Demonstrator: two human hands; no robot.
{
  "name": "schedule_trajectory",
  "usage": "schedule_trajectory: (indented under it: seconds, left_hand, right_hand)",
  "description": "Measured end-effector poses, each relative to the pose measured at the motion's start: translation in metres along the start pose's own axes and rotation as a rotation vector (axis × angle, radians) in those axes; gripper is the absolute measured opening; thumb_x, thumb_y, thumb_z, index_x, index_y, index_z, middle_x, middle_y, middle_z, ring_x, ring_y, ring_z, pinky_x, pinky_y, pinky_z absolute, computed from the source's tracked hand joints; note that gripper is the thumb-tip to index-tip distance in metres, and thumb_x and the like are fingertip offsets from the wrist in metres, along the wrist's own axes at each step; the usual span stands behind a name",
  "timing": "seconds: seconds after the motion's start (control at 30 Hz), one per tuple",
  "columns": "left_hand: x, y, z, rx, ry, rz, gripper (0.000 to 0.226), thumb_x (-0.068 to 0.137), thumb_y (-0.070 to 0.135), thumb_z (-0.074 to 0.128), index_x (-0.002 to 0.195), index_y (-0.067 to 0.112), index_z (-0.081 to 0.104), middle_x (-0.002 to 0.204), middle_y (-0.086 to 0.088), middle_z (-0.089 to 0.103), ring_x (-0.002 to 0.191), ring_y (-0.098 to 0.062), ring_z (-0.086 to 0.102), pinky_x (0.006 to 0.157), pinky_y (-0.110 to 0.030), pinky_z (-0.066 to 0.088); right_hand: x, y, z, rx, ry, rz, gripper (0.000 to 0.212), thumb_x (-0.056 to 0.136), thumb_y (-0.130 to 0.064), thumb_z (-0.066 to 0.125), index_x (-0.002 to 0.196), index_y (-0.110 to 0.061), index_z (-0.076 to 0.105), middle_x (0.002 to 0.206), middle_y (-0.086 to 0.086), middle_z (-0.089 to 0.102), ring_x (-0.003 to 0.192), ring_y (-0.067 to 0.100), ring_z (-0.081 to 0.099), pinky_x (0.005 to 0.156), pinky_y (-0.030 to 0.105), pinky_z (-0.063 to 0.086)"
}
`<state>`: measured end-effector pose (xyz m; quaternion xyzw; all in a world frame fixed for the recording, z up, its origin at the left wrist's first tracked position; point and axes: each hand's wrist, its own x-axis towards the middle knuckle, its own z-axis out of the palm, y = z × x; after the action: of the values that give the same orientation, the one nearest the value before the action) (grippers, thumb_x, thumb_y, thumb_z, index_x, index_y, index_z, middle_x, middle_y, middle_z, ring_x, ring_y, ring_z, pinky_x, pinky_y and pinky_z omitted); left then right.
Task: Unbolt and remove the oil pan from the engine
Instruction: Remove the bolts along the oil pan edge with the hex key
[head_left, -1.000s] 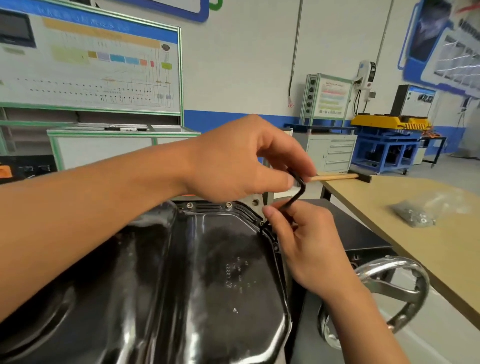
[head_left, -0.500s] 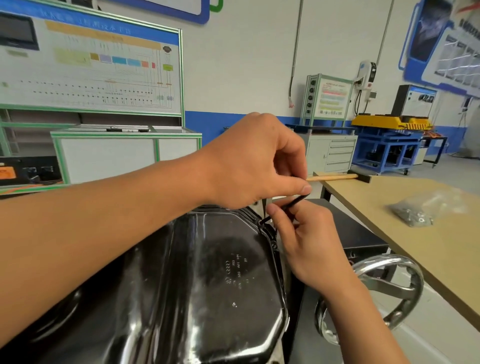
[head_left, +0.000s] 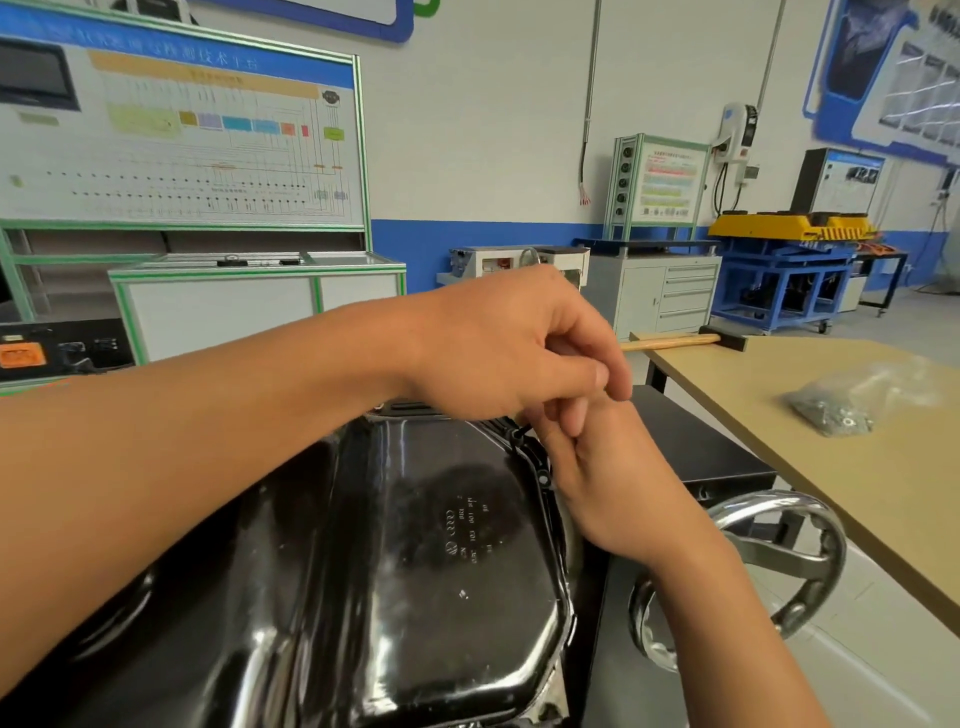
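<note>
The pan (head_left: 415, 545), glossy black, filled the lower centre of the frame with its flat underside facing up. Both hands met over its upper right rim. The left hand (head_left: 509, 348) reached in from the left edge. Its fingers were curled and its thumb pressed against them, just above the right hand (head_left: 618, 483), which came up from the lower right with its fingers close together and pointing at the rim. Only a short black stub of the key (head_left: 521, 431) showed, poking out below the hands onto the pan's flange. The left hand appeared to pinch the hidden part of it. Whether the right hand gripped the key or merely steadied it I could not tell. A bolt (head_left: 543, 477) sat in the flange just below the stub, beside the right hand's fingers.

Stamped in the middle of the pan were four linked rings (head_left: 451, 521) and a few lines of small characters, too fine to read.

To the right of the pan stood a chrome handwheel (head_left: 810, 551), and beyond it a tan table (head_left: 857, 493) carrying a clear bag (head_left: 841, 405) of small hardware and, at its far end, a hammer (head_left: 670, 342). At upper left a board (head_left: 182, 130) showed a wiring diagram under a blue header whose characters were blurred.
</note>
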<state>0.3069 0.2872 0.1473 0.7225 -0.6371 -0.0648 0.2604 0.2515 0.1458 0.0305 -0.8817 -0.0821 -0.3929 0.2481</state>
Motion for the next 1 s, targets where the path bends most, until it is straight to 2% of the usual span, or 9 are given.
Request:
schedule_trajectory:
  seconds: [0.1, 0.23, 0.4, 0.47, 0.53, 0.6, 0.77, 0.87, 1.0]
  left_hand:
    - [0.004, 0.006, 0.008, 0.239, 0.11, 0.048, 0.024, 0.092, 0.01, 0.051, 0.092, 0.016, 0.075, 0.06, 0.019, 0.065, 0.067, 0.007, 0.061, 0.065, -0.004, 0.04]
    - [0.005, 0.012, 0.012, 0.465, 0.178, 0.05, 0.025, 0.092, 0.017, 0.047, 0.093, 0.024, 0.071, 0.056, 0.034, 0.053, 0.066, 0.018, 0.05, 0.062, -0.008, 0.034]
    - [0.003, 0.009, 0.013, 0.593, 0.245, -0.074, 0.025, 0.095, 0.018, 0.042, 0.098, 0.027, 0.066, 0.067, 0.013, 0.054, 0.077, -0.008, 0.055, 0.061, -0.031, 0.044]
    - [0.004, 0.01, 0.013, 0.394, 0.251, -0.16, 0.029, 0.092, 0.012, 0.041, 0.096, 0.019, 0.068, 0.062, 0.002, 0.064, 0.07, -0.016, 0.065, 0.06, -0.037, 0.053]
    - [0.003, 0.009, 0.009, 0.043, 0.182, -0.259, 0.028, 0.092, 0.01, 0.041, 0.097, 0.013, 0.068, 0.055, -0.007, 0.068, 0.054, -0.018, 0.066, 0.048, -0.031, 0.053]
    - [0.0, 0.003, -0.001, -0.168, 0.116, -0.268, 0.022, 0.096, 0.02, 0.048, 0.099, 0.011, 0.068, 0.062, -0.01, 0.072, 0.057, -0.019, 0.068, 0.044, -0.025, 0.049]
    - [-0.008, -0.01, -0.018, -0.006, 0.042, -0.045, 0.028, 0.081, 0.04, 0.072, 0.101, 0.02, 0.073, 0.072, -0.002, 0.074, 0.063, -0.007, 0.065, 0.058, -0.03, 0.054]
    - [-0.004, -0.004, -0.015, 0.135, 0.147, 0.019, 0.03, 0.069, 0.048, 0.079, 0.087, 0.024, 0.077, 0.066, 0.004, 0.07, 0.058, -0.009, 0.061, 0.066, -0.034, 0.052]
    - [0.006, -0.003, -0.006, 0.274, 0.378, -0.013, 0.048, 0.074, 0.041, 0.082, 0.046, 0.016, 0.052, 0.037, 0.009, 0.042, 0.04, -0.007, 0.036, 0.043, -0.015, 0.029]
  right_hand:
    - [0.003, -0.005, -0.001, 0.032, 0.034, -0.013, 0.04, 0.1, -0.016, 0.046, 0.069, -0.04, 0.038, 0.059, -0.019, 0.049, 0.053, 0.006, 0.047, 0.048, 0.015, 0.032]
    - [0.004, -0.009, 0.0, 0.06, 0.127, 0.006, 0.047, 0.092, -0.013, 0.054, 0.059, -0.041, 0.034, 0.052, -0.018, 0.047, 0.047, 0.005, 0.041, 0.046, 0.013, 0.028]
    - [0.006, -0.013, -0.001, 0.139, 0.346, -0.017, 0.049, 0.092, -0.009, 0.067, 0.059, -0.036, 0.042, 0.047, -0.007, 0.037, 0.048, 0.005, 0.031, 0.049, 0.012, 0.023]
    - [0.007, -0.016, 0.001, 0.154, 0.356, -0.05, 0.047, 0.093, -0.008, 0.065, 0.062, -0.037, 0.045, 0.048, -0.017, 0.035, 0.048, 0.003, 0.033, 0.051, 0.011, 0.024]
    - [0.007, -0.016, 0.002, 0.17, 0.32, -0.079, 0.04, 0.094, -0.005, 0.063, 0.064, -0.03, 0.054, 0.054, -0.02, 0.041, 0.051, 0.001, 0.039, 0.054, 0.01, 0.027]
    - [0.007, -0.014, 0.001, 0.167, 0.307, -0.058, 0.035, 0.097, -0.005, 0.061, 0.064, -0.015, 0.056, 0.056, -0.013, 0.042, 0.053, 0.003, 0.037, 0.056, 0.011, 0.026]
    - [0.006, -0.007, -0.001, 0.127, 0.282, -0.045, 0.027, 0.1, -0.011, 0.057, 0.075, -0.003, 0.063, 0.059, -0.002, 0.05, 0.054, 0.013, 0.042, 0.055, 0.019, 0.03]
    - [0.006, -0.006, 0.0, 0.108, 0.282, -0.032, 0.03, 0.1, -0.008, 0.056, 0.07, -0.007, 0.054, 0.059, -0.007, 0.043, 0.055, 0.011, 0.039, 0.054, 0.02, 0.029]
    - [0.005, -0.013, 0.007, 0.152, 0.231, -0.088, 0.018, 0.097, -0.006, 0.061, 0.08, -0.012, 0.061, 0.068, -0.02, 0.046, 0.064, -0.003, 0.047, 0.064, 0.009, 0.032]
